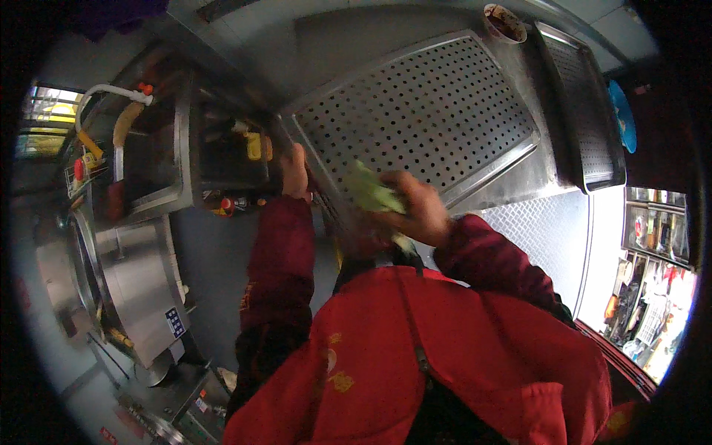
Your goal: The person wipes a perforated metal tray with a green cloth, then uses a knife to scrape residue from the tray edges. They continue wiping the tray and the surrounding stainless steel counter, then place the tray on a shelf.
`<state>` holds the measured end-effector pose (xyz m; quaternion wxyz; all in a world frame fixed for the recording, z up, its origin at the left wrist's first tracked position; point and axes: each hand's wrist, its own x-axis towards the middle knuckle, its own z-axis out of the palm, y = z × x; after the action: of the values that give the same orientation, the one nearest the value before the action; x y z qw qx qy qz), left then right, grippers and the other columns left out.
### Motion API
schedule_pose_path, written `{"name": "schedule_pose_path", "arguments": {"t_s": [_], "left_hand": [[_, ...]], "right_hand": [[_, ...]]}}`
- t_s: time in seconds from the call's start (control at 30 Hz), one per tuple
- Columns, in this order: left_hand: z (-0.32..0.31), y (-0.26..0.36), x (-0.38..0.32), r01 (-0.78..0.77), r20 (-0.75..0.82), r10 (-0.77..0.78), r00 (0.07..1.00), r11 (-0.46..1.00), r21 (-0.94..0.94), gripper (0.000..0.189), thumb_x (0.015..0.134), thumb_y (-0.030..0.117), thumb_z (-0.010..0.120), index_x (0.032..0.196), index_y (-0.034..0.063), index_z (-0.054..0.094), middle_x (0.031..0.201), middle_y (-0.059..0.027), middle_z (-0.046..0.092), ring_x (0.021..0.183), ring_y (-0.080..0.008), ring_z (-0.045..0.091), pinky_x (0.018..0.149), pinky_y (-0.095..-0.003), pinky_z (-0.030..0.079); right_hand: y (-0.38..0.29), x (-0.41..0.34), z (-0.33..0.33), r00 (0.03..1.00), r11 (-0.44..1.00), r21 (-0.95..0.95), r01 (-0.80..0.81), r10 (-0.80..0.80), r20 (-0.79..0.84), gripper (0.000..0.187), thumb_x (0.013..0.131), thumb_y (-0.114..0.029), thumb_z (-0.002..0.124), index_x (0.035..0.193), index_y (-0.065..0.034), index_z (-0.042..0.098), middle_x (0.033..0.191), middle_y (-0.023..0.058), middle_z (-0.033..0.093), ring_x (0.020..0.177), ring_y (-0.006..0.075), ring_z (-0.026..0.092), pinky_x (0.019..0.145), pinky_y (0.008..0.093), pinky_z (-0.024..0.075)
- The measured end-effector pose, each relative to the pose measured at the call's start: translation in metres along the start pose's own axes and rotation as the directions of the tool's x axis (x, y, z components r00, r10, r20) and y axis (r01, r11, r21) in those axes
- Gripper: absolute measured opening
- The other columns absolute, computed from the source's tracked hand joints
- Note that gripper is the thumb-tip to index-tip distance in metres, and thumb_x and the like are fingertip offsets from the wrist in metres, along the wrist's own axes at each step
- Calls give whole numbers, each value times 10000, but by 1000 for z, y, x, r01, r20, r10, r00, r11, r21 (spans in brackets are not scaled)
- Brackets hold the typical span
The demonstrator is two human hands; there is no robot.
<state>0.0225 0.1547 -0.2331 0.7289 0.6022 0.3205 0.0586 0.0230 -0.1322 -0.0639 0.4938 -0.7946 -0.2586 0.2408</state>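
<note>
A large perforated metal tray with a raised rim lies at a slant on the steel worktop before me. At its left edge is my left hand, gripping the rim, though most of its fingers are hidden. My right hand holds a pale green cloth against the tray's near left part. Both the cloth and this hand are blurred by motion.
A second perforated tray stands on the worktop at right, near a bowl with dark residue and a blue round dish. At left are a steel sink with a hose tap and a yellow container.
</note>
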Motion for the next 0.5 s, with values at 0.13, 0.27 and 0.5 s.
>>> {"name": "schedule_pose_path", "arguments": {"t_s": [0.13,0.27,0.5], "left_hand": [[-5,4,-7,109,83,-107,991,994,-13,686,857,552,515,1267,40,314,1117,-75,423,993,-205,432,869,-321,378],[9,38,-31,122,88,-113,990,987,-107,603,849,543,537,1220,101,361,986,-35,458,861,-175,476,745,-340,425],[13,59,-44,232,140,-226,964,973,-22,784,872,604,436,1400,76,199,1216,-80,442,1097,-227,461,886,-367,406]], "right_hand": [[6,66,63,899,861,-260,438,-417,134,481,706,-145,683,1151,-66,518,1090,148,572,975,323,583,779,396,501],[19,56,72,768,764,-376,524,-233,597,344,763,-117,592,1105,-87,568,1077,123,575,967,312,584,764,407,501],[0,-21,-45,547,918,-311,245,134,827,364,743,-140,632,1088,-50,562,982,136,614,893,304,612,751,400,484]]}}
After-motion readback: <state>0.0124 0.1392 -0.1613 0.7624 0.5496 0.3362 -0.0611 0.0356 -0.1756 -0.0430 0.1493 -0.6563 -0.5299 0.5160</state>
